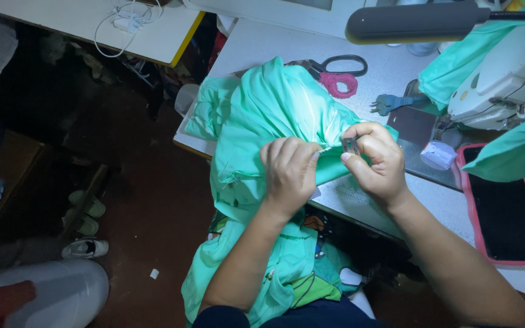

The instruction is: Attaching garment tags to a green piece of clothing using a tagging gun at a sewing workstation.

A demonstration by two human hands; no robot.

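The left hand pinches a fold of mint-green fabric; just right of that pinch, the right hand holds a small metal blade against the seam (progress unclear), scissors lying beyond.

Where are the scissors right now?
In the head view, the scissors lie on the white table beyond the green cloth, beside a pink coil of cord and above the right hand.
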